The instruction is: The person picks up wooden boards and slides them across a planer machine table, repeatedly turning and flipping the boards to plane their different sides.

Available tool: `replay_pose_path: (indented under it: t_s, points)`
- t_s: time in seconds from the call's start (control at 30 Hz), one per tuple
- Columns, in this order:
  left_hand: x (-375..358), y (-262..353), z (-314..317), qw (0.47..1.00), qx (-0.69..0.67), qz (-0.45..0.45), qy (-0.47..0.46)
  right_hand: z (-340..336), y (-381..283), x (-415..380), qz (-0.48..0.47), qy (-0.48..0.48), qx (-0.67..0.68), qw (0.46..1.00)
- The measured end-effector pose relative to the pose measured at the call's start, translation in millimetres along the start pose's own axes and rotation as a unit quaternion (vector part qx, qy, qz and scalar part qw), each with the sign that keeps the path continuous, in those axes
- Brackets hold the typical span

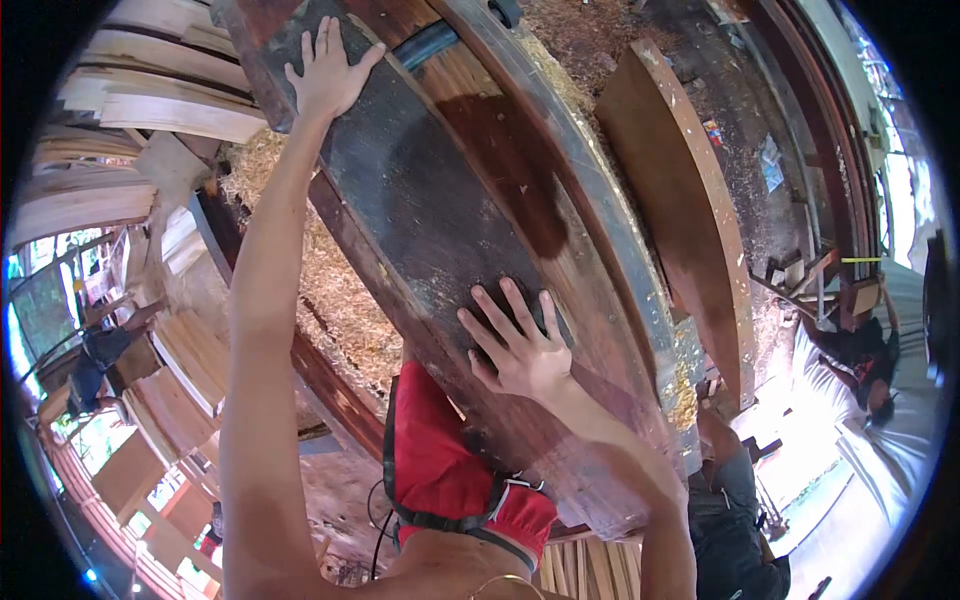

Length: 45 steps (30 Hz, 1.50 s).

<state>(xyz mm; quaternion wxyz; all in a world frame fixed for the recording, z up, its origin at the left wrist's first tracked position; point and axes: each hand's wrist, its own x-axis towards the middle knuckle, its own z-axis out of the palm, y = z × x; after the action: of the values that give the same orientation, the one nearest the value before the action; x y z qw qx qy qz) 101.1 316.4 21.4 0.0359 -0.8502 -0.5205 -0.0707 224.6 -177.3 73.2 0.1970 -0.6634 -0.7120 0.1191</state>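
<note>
A long dark board (420, 200) lies on a wooden bench, running from the upper left toward the lower right. My left hand (330, 75) rests on the far part of the board, its fingers spread. Nearer my body, my right hand (520, 345) lies flat on the same board with the fingers apart. Neither hand is closed round anything. Beside the board, on its right, runs a reddish-brown wooden surface (510, 150) with a dark roller (425, 45) set across it near the top.
A brown plank (675, 190) stands to the right of the bench. Wood shavings (345, 290) cover the ground on the left. Stacked pale boards (180, 110) are at the upper left. Another person (735, 520) is close by at the lower right.
</note>
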Motion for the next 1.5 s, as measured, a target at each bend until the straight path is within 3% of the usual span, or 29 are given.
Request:
replay_pose_path:
  t_s: [0.07, 0.13, 0.67, 0.73, 0.77, 0.83, 0.87, 0.93, 0.97, 1.07, 1.1, 1.17, 1.2, 1.27, 1.3, 1.4, 1.5]
  points:
    - [3, 4, -17, 1.000, 0.009, 0.003, 0.009, 2, 0, 14, -0.002, 0.004, 0.010, 1.000]
    - [13, 9, -37, 0.991, -0.059, -0.078, -0.094, 5, 1, 27, -0.004, -0.001, 0.008, 1.000]
    - [114, -67, -20, 0.991, -0.048, -0.084, -0.090, 18, 2, 162, -0.017, -0.004, 0.003, 1.000]
    - [116, -77, -9, 0.984, -0.137, -0.112, -0.010, 19, 4, 179, -0.036, -0.003, -0.005, 0.999]
    - [114, -94, 27, 0.947, -0.217, -0.058, 0.230, 20, 4, 188, -0.037, -0.004, -0.013, 0.999]
    - [31, -80, -50, 0.950, -0.255, -0.036, 0.178, 21, 1, 205, -0.039, 0.011, -0.026, 0.999]
    - [-24, -52, -76, 0.873, -0.432, -0.100, 0.203, 23, 1, 211, -0.041, 0.010, -0.024, 0.999]
    - [-110, -49, -63, 0.821, -0.460, -0.165, 0.295, 27, 1, 223, -0.045, 0.011, -0.036, 0.998]
    - [-161, -33, -52, 0.771, -0.504, -0.239, 0.308, 30, 2, 228, -0.052, 0.020, -0.036, 0.998]
    - [-288, -10, 36, 0.708, -0.519, -0.460, 0.133, 37, 2, 247, -0.068, 0.034, -0.044, 0.996]
    - [-289, -4, 30, 0.704, -0.517, -0.468, 0.135, 36, 2, 255, -0.075, 0.033, -0.065, 0.995]
    - [-281, 6, 6, 0.549, -0.652, -0.510, 0.115, 37, -1, 271, -0.079, 0.031, -0.074, 0.994]
    - [-285, 6, 13, 0.544, -0.650, -0.518, 0.117, 38, -3, 277, -0.078, 0.035, -0.082, 0.993]
    - [-292, 2, 34, 0.587, -0.629, -0.497, 0.114, 42, -3, 290, -0.083, 0.022, -0.088, 0.992]
    - [-281, 7, 5, 0.587, -0.633, -0.494, 0.106, 43, -4, 297, -0.085, 0.029, -0.096, 0.991]
    - [-284, 6, 14, 0.580, -0.672, -0.441, 0.137, 52, 0, 314, -0.096, 0.031, -0.113, 0.988]
    - [-282, 12, 12, 0.609, -0.635, -0.457, 0.132, 57, 1, 331, -0.099, 0.041, -0.124, 0.986]
